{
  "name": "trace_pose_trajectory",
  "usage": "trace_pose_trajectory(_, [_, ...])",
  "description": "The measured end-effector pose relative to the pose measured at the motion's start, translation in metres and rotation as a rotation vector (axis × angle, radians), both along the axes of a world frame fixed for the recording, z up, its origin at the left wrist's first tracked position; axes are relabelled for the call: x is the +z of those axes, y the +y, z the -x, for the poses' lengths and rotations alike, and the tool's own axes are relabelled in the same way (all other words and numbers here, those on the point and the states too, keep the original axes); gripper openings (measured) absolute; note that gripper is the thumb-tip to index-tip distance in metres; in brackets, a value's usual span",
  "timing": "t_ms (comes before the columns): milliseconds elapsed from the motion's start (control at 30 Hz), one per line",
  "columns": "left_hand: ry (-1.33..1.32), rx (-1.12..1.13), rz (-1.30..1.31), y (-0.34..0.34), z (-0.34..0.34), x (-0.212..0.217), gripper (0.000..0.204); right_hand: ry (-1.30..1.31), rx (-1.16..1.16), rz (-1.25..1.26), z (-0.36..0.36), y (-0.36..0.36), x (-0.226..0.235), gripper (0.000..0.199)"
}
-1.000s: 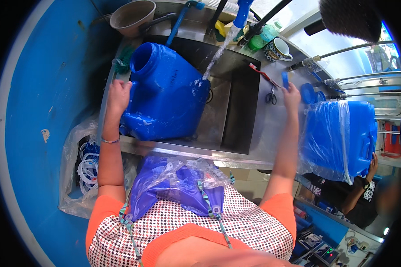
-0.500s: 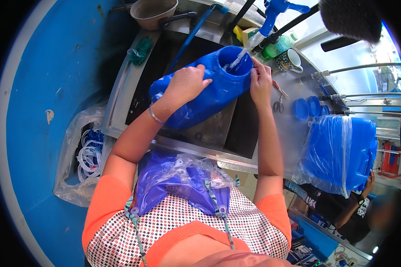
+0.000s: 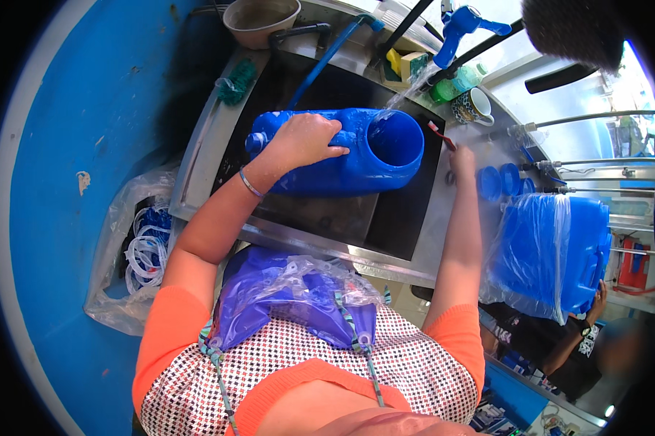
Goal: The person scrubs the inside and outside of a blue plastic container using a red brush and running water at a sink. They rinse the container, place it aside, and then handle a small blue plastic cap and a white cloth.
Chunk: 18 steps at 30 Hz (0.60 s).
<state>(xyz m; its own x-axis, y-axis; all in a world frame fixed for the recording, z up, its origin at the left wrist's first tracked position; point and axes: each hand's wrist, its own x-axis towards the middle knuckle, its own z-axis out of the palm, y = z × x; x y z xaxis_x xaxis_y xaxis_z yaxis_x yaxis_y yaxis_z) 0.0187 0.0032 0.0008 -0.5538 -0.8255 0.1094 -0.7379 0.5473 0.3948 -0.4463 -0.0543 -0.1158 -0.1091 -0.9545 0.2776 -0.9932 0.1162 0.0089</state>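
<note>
A blue plastic jug [image 3: 320, 174] lies tilted over the dark sink [image 3: 393, 225], its wide round mouth facing right. My left hand [image 3: 306, 142] is closed around the handle on its upper side. Water from the blue tap [image 3: 458, 33] streams down at the jug's shoulder, beside the mouth. On the right, my right hand [image 3: 462, 161] grips a red toothbrush [image 3: 442, 136], its pale bristle head pointing up and left. Part of a pair of scissors [image 3: 451, 176] shows beside that hand on the steel counter.
Behind the sink stand sponges [image 3: 413, 65], a green bottle [image 3: 458, 83] and a patterned mug [image 3: 471, 107]. Blue caps [image 3: 489, 183] lie at right, near a plastic-wrapped blue jug [image 3: 549, 251] touched by another person's hand [image 3: 597, 301]. A green scrubber [image 3: 234, 81] sits at left.
My right hand has left the jug's mouth, moved right and taken hold of the toothbrush. The jug has swung round and its mouth has dropped away from directly under the stream.
</note>
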Motion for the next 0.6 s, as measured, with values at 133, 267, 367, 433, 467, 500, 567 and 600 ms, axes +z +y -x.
trace_pose_trajectory(133, [0.034,0.085,-0.02,0.008,0.005,-0.002,0.041,-0.035,-0.014,-0.056,-0.002,0.016,-0.004,0.019])
trace_pose_trajectory(267, [0.056,0.188,-0.026,0.005,0.001,-0.004,0.04,-0.302,0.168,0.362,-0.096,0.045,0.075,0.02])
trace_pose_trajectory(367, [0.09,0.254,-0.014,-0.001,0.005,-0.004,0.037,-0.382,0.459,0.285,-0.179,0.105,0.117,0.035])
trace_pose_trajectory(433, [0.126,0.307,0.007,-0.004,0.016,-0.005,0.036,-0.269,0.477,0.056,-0.227,0.123,0.124,0.042])
trace_pose_trajectory(467, [0.132,0.306,-0.014,-0.005,0.023,-0.005,0.035,-0.212,0.378,-0.149,-0.243,0.129,0.124,0.045])
trace_pose_trajectory(500, [0.133,0.32,-0.034,-0.006,0.028,-0.005,0.035,-0.188,0.366,-0.066,-0.247,0.132,0.128,0.047])
trace_pose_trajectory(567, [0.139,0.34,-0.066,-0.006,0.033,-0.003,0.035,-0.142,0.337,0.009,-0.254,0.133,0.126,0.05])
trace_pose_trajectory(600, [0.139,0.342,-0.081,-0.005,0.033,-0.002,0.035,-0.127,0.274,-0.095,-0.253,0.132,0.126,0.045])
